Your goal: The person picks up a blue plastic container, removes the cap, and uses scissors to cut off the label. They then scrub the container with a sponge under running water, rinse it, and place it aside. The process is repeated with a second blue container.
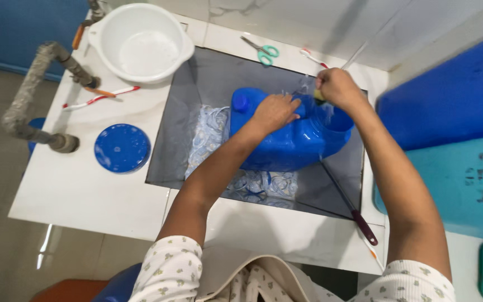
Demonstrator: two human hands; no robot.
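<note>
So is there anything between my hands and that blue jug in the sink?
Nothing visible. The left hand rests flat on top of the blue jug, beside its cap, and the right hand is at the jug's wide opening, gripping something small there that is too blurred to identify.

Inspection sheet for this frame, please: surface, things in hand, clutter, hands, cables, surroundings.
Surface: white counter around a dark sunken sink.
Job's things: blue jerrycan lying in the sink over a patterned cloth.
Clutter: white basin, blue lid, scissors, long-handled brush.
Hands: left hand pressing on the jerrycan; right hand at its wide opening, gripping something small.
Cables: nothing seen.
Surroundings: wrapped pipe, blue containers.
</note>
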